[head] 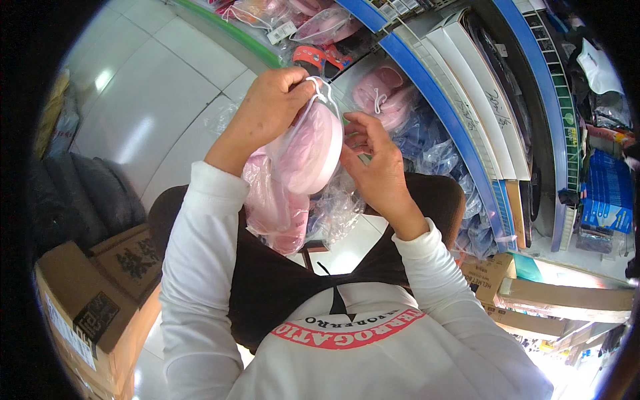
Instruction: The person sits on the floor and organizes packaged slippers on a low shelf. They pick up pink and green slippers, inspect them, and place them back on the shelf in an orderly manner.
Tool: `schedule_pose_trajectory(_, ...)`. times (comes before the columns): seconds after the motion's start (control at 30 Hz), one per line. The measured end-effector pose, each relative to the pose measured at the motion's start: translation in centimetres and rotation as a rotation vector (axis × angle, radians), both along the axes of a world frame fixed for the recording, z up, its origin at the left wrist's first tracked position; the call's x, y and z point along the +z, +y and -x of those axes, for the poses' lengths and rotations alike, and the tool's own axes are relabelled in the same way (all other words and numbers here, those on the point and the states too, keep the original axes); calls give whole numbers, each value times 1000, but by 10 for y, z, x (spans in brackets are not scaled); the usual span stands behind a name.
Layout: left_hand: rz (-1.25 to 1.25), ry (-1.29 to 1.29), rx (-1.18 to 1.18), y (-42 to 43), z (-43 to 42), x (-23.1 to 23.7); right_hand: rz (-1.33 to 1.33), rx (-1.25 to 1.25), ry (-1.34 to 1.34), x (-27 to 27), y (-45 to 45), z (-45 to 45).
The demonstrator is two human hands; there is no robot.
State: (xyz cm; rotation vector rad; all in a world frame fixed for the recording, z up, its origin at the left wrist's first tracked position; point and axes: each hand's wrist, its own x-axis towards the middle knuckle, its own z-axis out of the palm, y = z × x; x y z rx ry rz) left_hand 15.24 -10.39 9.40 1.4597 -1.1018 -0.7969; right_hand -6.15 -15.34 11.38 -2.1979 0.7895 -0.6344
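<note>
My left hand [272, 107] pinches the white drawstring [320, 90] of a clear plastic bag. Inside hangs a pair of pink slippers with a pale sole [312, 150], tilted in front of my knees. My right hand [375, 162] is beside the sole's right edge with fingers curled and apart; whether a fingertip touches the bag is hard to tell. Below, more pink slippers in clear plastic [272, 205] lie between my legs, partly hidden by the hanging pair. Crumpled clear plastic [340, 207] is next to them.
Ahead are bagged pink slippers [382, 95] and red patterned slippers [320, 57] at a shelf base. Blue-edged shelving [440, 95] with white boxes [492, 105] rises on my right, above plastic-wrapped dark goods [450, 160]. Cardboard boxes [95, 295] and dark bundles [90, 195] stand left on the tiled floor [150, 95].
</note>
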Motion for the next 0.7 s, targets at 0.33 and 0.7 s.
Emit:
schedule_pose_trajectory(0.33, -51, -88, -25, -1, -5, -10, -195, -40, -8, 2, -2, -14)
schedule_pose_trajectory(0.7, -31, 331, -173, 0, -5, -27, -835, -158, -407, 10, -15, -2)
